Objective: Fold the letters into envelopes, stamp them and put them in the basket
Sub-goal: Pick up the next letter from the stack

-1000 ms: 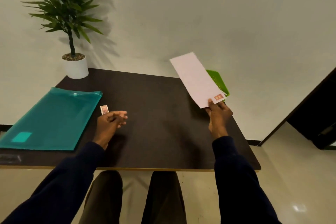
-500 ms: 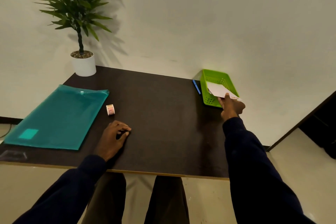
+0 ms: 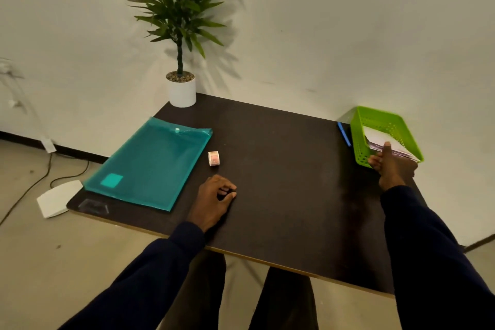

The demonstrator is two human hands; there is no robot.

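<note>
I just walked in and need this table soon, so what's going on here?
A person sits at the dark table. Their right hand is at the near end of the green basket, thumb pressing on a white envelope that lies in it. Their left hand rests on the table with fingers curled, holding nothing, just short of the roll of stamps. A teal folder lies closed at the left, and a blue pen lies beside the basket.

Before you: dark rectangular worktop point(image 3: 281, 182). At its left lies a flat teal plastic folder point(image 3: 150, 166), with a small white roll of stamps point(image 3: 213, 158) just beside its right edge. Far left corner: white cylindrical plant pot point(image 3: 182, 91). Far right: thin blue pen point(image 3: 344, 133) beside a lime-green perforated plastic basket point(image 3: 359, 142).
</note>
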